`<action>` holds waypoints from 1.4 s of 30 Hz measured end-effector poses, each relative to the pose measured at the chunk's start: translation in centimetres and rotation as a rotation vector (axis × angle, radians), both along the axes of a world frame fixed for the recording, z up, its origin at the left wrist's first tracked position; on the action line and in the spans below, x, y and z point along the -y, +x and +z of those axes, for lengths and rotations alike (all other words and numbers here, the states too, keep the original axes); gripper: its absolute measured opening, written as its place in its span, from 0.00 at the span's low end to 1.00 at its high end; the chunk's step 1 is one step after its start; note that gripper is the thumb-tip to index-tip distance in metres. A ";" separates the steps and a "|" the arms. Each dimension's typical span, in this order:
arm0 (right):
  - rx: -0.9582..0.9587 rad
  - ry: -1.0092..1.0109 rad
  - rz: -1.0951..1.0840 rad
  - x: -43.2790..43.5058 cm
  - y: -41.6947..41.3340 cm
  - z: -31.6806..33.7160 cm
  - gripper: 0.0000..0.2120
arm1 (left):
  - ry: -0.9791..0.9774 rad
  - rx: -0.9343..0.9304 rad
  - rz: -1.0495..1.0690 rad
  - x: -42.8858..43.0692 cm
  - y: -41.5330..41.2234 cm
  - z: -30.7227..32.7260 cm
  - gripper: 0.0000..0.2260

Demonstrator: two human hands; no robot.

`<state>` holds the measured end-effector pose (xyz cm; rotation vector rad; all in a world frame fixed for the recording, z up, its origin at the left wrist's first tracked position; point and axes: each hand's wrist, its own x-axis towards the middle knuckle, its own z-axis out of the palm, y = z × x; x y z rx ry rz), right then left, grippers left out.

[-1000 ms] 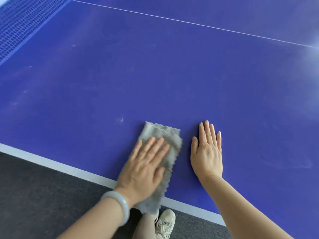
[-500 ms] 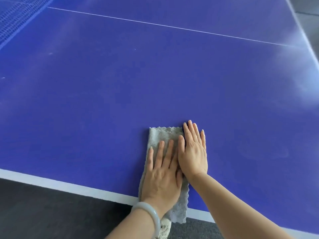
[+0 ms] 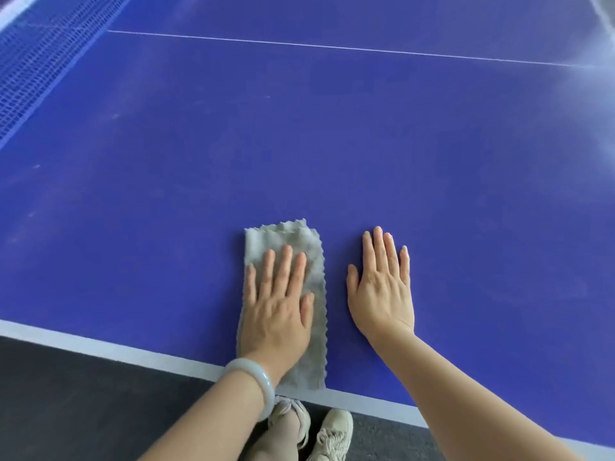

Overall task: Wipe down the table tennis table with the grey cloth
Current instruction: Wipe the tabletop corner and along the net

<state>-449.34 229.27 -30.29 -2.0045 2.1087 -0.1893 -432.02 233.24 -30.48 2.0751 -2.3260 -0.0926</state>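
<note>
Palm down, your left hand [image 3: 276, 304] presses on the long, folded grey fuzzy cloth [image 3: 288, 239]. Its fingers [image 3: 285, 261] are straight and a little apart, not curled round anything. I think you hold it this way so the whole hand pushes the cloth onto the top and it can slide. The cloth lies on the big blue table tennis table [image 3: 332, 144], close to you, with its near end on the white stripe [image 3: 100, 344] at the table's edge.

Your right hand [image 3: 382, 291] lies flat on the bare blue top just beside the cloth, not touching it. Its fingers [image 3: 379, 247] are straight and close together, and they hold nothing. It looks like this hand keeps you steady while you lean over. The blue net [image 3: 40, 71] is far off to the left. Pale marks show on the top near it, so much of the table seems not yet wiped.

Half a second ago your right hand was pressed against your left hand and lay on the cloth's corner. Now it is off the cloth, with blue table between them. The cloth is still near your edge.
</note>
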 end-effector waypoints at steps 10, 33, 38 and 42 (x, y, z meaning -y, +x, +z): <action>-0.056 -0.014 0.002 0.0 0.1 -0.3 0.29 | 0.040 -0.029 0.000 2.3 12.1 0.8 0.28; 0.017 0.013 -0.184 1.7 16.0 -0.1 0.29 | 0.001 -0.073 -0.241 -1.5 24.9 0.1 0.28; 0.017 -0.002 -0.208 1.9 16.4 0.0 0.28 | 0.040 -0.005 0.263 4.8 30.2 0.6 0.29; 0.013 0.008 -0.216 1.9 16.3 0.3 0.29 | 0.015 -0.026 0.097 2.7 20.9 0.0 0.28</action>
